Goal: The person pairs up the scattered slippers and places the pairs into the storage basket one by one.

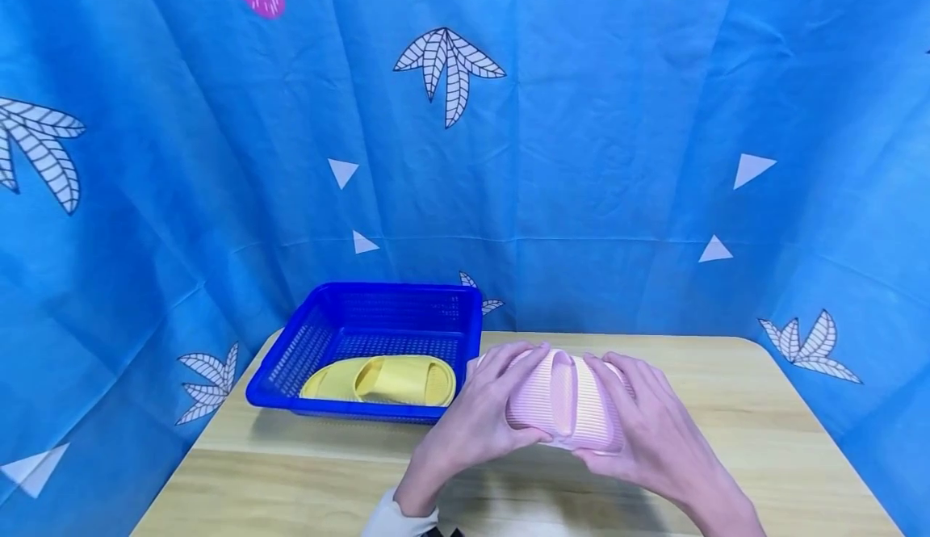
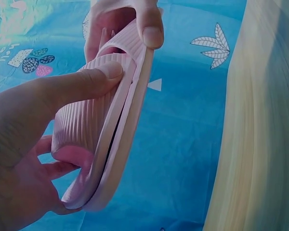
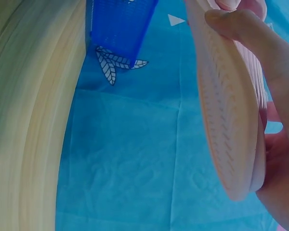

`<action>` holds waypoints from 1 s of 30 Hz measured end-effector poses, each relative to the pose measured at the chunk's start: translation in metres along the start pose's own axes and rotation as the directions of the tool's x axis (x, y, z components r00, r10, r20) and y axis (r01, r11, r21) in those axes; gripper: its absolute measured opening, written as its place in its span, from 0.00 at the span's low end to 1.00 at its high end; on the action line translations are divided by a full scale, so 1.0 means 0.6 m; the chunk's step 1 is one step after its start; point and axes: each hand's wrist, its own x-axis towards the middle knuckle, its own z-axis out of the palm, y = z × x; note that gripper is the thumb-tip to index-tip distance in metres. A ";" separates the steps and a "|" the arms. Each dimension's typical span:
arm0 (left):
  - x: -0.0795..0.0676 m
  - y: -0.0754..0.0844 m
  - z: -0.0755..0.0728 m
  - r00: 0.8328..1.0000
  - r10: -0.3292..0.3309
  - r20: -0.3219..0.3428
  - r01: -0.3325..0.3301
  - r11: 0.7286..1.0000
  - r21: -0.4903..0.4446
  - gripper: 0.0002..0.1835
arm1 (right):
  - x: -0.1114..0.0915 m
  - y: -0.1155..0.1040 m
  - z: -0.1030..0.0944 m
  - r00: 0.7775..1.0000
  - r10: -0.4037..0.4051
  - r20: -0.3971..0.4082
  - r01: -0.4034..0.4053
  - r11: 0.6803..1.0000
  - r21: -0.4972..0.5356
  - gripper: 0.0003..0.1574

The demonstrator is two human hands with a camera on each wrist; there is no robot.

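A pair of pink ribbed slippers (image 1: 538, 396), fitted together sole beside sole, is held up above the table. My left hand (image 1: 481, 414) grips the left end, with its thumb on a ribbed strap (image 2: 82, 122) in the left wrist view. At the other end my right hand (image 1: 643, 424) holds the pair, thumb below and fingers over the top. The right wrist view shows a patterned pink sole (image 3: 224, 106) side-on. Left of the hands, a yellow slipper (image 1: 407, 379) lies in a blue plastic basket (image 1: 407, 311); whether another lies beneath it I cannot tell.
The basket stands at the back left of a light wooden table (image 1: 726, 408). A blue patterned cloth (image 1: 603, 157) hangs behind the table and along both sides.
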 end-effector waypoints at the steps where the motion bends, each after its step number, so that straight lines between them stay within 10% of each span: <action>1: 0.000 0.000 0.000 1.000 0.000 0.003 0.000 1.000 0.006 0.58 | -0.001 0.000 0.000 1.000 0.008 0.007 -0.008 1.000 0.006 0.70; 17: -0.001 -0.014 -0.012 1.000 -0.007 0.006 0.006 0.998 0.063 0.52 | -0.001 0.012 0.002 0.999 0.041 0.012 -0.041 0.997 0.058 0.69; 30: -0.053 -0.056 -0.034 0.972 -0.088 -0.219 0.117 0.985 0.124 0.25 | -0.006 0.027 -0.002 0.998 0.066 0.018 -0.067 0.995 0.068 0.69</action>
